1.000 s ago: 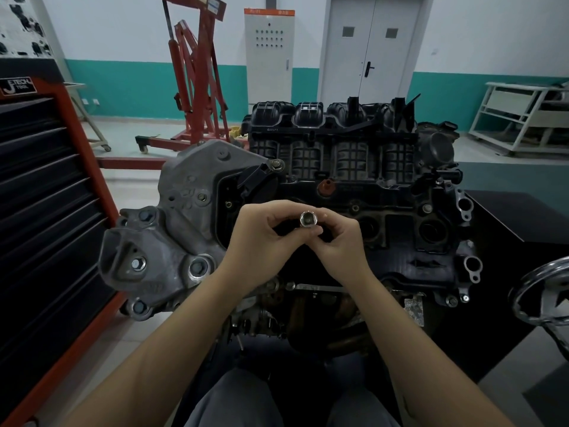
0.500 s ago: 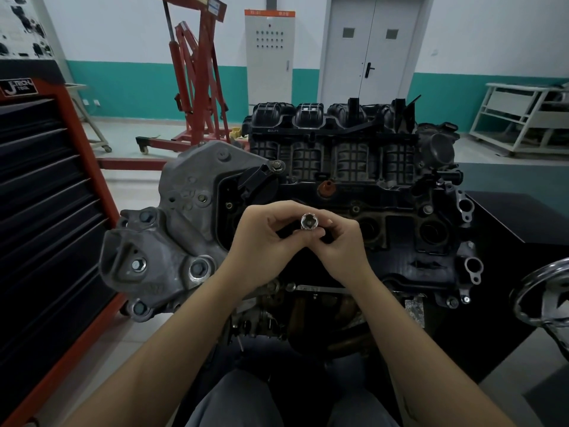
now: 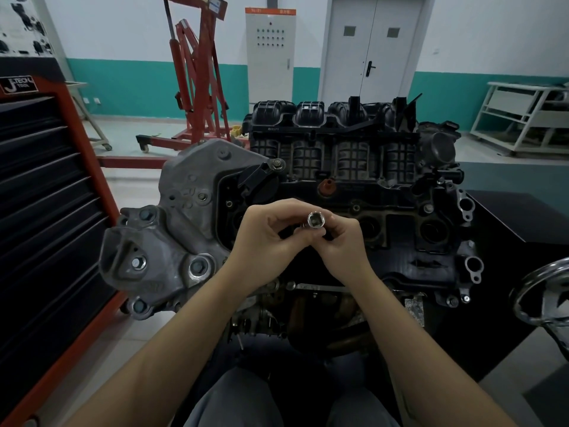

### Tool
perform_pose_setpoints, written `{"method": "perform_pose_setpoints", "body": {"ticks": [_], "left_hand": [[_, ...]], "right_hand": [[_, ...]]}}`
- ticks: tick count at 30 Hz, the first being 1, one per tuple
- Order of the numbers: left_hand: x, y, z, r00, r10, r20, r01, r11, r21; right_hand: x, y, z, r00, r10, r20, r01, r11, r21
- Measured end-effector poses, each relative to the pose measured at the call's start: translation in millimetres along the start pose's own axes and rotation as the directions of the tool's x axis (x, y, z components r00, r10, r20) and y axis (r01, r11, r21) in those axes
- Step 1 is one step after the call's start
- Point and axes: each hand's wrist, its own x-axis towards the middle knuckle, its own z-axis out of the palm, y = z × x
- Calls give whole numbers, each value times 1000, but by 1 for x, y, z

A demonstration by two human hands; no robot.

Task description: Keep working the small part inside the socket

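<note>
A small chrome socket (image 3: 316, 220) with its open end facing me is held up between both hands in front of the engine (image 3: 354, 186). My right hand (image 3: 341, 241) pinches the socket from below and the right. My left hand (image 3: 264, 238) curls its fingers over from the left, fingertips touching the socket. Behind the hands sits the black cylinder head area, with a grey cast bracket (image 3: 172, 235) bolted on the engine's left end. What lies under the socket between my fingers is hidden.
A red and black tool cabinet (image 3: 40, 211) stands close on the left. A red engine hoist (image 3: 197, 81) and a grey electrical cabinet (image 3: 269, 50) are at the back. A chrome handwheel (image 3: 545, 300) sits at the right edge; a white rack (image 3: 529, 115) stands far right.
Both hands stay together on the socket; the socket has tipped slightly and the fingers have shifted a little around it. Nothing else moved.
</note>
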Motion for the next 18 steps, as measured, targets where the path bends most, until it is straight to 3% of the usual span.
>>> {"method": "perform_pose_setpoints", "body": {"ticks": [7,14,18], "left_hand": [[0,-1,3,991,59,-118,-35,980,195],[-1,4,1,999,-24,24,24,999,-25],[0,0,3,998,4,-56,4,992,128]], "right_hand": [[1,6,3,998,41,-40,-40,999,11],[0,2,-1,1000,-13,2,13,999,-35],[0,4,1,998,40,-38,-41,999,-4]]}}
